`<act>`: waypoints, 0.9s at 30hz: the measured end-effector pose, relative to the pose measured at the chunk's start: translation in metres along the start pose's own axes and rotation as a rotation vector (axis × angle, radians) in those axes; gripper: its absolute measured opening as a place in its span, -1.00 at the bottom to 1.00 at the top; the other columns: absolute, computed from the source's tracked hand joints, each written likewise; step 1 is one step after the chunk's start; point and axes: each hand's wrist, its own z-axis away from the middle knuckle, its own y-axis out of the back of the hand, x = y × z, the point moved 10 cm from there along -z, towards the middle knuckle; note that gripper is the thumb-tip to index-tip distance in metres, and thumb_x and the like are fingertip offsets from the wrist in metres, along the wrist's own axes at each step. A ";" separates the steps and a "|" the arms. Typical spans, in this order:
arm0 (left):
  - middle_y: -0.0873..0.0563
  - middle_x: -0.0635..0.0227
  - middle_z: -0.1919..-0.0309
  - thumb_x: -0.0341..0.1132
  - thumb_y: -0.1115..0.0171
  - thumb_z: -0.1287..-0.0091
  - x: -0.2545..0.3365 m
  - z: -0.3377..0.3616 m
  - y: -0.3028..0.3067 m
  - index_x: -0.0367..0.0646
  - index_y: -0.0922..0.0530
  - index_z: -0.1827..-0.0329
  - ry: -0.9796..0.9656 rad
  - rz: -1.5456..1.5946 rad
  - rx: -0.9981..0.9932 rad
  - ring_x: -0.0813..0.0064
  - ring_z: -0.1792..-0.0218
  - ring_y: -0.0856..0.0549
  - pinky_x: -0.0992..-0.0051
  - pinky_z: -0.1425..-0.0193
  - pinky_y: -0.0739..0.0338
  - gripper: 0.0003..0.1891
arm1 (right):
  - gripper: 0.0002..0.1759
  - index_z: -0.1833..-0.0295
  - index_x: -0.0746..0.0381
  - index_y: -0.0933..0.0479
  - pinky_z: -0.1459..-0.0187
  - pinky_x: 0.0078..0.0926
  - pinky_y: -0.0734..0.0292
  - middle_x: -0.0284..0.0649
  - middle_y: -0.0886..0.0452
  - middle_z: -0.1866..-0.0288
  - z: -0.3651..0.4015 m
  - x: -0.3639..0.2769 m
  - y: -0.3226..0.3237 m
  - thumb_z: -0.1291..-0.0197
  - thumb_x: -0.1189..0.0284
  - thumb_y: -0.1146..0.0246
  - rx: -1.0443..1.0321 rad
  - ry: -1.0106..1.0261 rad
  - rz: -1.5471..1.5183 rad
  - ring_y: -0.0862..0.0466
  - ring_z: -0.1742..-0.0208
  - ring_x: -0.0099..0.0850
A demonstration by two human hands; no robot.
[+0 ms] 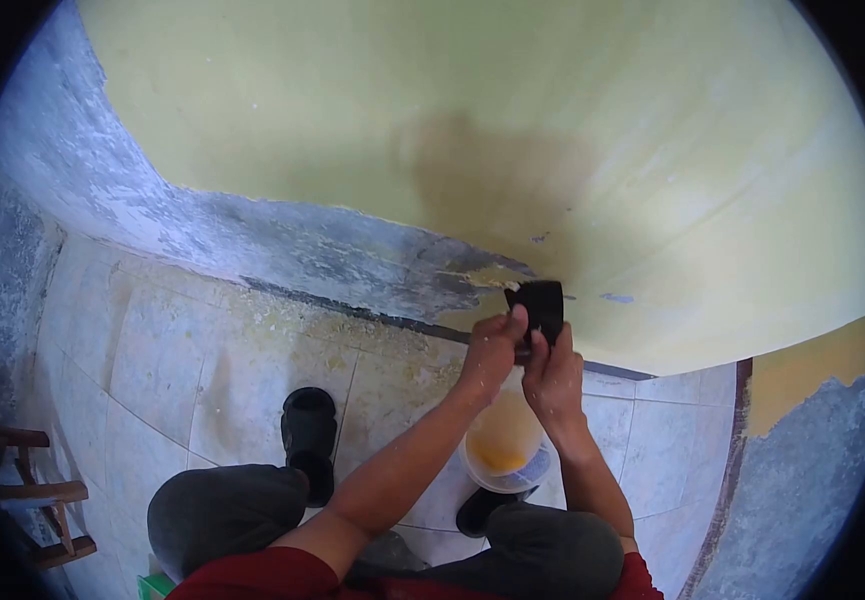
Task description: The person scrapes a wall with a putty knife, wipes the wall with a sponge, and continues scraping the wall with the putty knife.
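Note:
Both hands grip a black, flat-bladed scraper [542,302], whose wide end rests against the yellow-green wall [352,110]. My left hand [493,350] is closed on its left side, with the thumb along the blade. On the lower right, my right hand [554,378] is wrapped around it, and the handle is mostly hidden. Just left of the blade, the paint ends in a ragged edge beside a bare grey patch [352,260].
Paint flakes lie on the tiled floor [252,400] along the wall base. Below my forearms stands a clear plastic bucket [540,468] with something yellowish inside. A wooden stool [47,493] is at left. My black-shod foot [309,435] is near the wall.

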 end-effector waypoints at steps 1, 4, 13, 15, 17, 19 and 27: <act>-0.66 0.40 0.40 -0.03 -0.05 -0.40 0.001 0.001 -0.001 -0.22 -0.58 0.22 -0.013 0.001 -0.002 0.57 0.38 -0.65 0.53 0.28 -0.57 -0.62 | -0.86 0.18 0.41 -0.26 0.50 -0.18 -0.51 0.07 -0.61 0.50 0.001 -0.005 0.000 -0.29 0.52 -0.01 0.002 0.013 -0.001 -0.64 0.47 0.03; -0.67 0.41 0.40 -0.07 -0.03 -0.42 -0.003 -0.002 -0.004 -0.20 -0.58 0.25 -0.017 0.054 -0.002 0.59 0.39 -0.65 0.54 0.30 -0.56 -0.65 | -0.85 0.16 0.42 -0.25 0.50 -0.15 -0.50 0.08 -0.61 0.50 -0.001 0.001 -0.001 -0.29 0.53 -0.01 -0.020 -0.038 -0.065 -0.63 0.45 0.06; -0.63 0.47 0.47 -0.13 -0.03 -0.42 0.005 0.005 -0.008 -0.17 -0.59 0.32 -0.074 0.068 0.124 0.63 0.50 -0.57 0.58 0.42 -0.47 -0.68 | -0.86 0.17 0.43 -0.24 0.49 -0.26 -0.54 0.09 -0.60 0.47 -0.006 0.000 0.003 -0.31 0.54 0.00 -0.141 -0.101 0.101 -0.68 0.43 -0.04; -0.62 0.48 0.48 -0.13 -0.02 -0.42 0.006 0.003 -0.008 -0.16 -0.59 0.32 -0.097 0.080 0.119 0.63 0.51 -0.57 0.58 0.42 -0.46 -0.69 | -0.85 0.21 0.40 -0.24 0.48 -0.07 -0.47 0.13 -0.58 0.55 -0.008 0.005 0.003 -0.27 0.52 -0.03 -0.105 -0.078 0.007 -0.60 0.47 0.13; -0.63 0.47 0.47 -0.12 -0.02 -0.43 0.012 0.005 -0.012 -0.16 -0.59 0.31 -0.114 0.067 0.121 0.64 0.49 -0.57 0.58 0.40 -0.47 -0.68 | -0.85 0.21 0.40 -0.24 0.47 -0.06 -0.47 0.13 -0.57 0.56 -0.010 0.007 0.005 -0.27 0.52 -0.03 -0.107 -0.041 0.010 -0.60 0.47 0.13; -0.63 0.47 0.47 -0.11 -0.02 -0.43 0.007 0.004 -0.011 -0.16 -0.58 0.30 -0.103 0.048 0.130 0.64 0.48 -0.58 0.58 0.38 -0.48 -0.68 | -0.85 0.22 0.40 -0.24 0.47 -0.05 -0.47 0.13 -0.57 0.57 -0.009 0.015 0.000 -0.27 0.51 -0.03 -0.113 -0.035 0.012 -0.59 0.47 0.14; -0.65 0.42 0.42 -0.07 -0.04 -0.41 0.011 -0.001 -0.010 -0.19 -0.58 0.26 -0.144 0.092 0.092 0.60 0.44 -0.61 0.54 0.30 -0.52 -0.65 | -0.83 0.20 0.38 -0.25 0.51 -0.09 -0.48 0.11 -0.58 0.55 -0.014 0.013 0.004 -0.27 0.49 -0.06 -0.034 -0.024 0.042 -0.61 0.48 0.11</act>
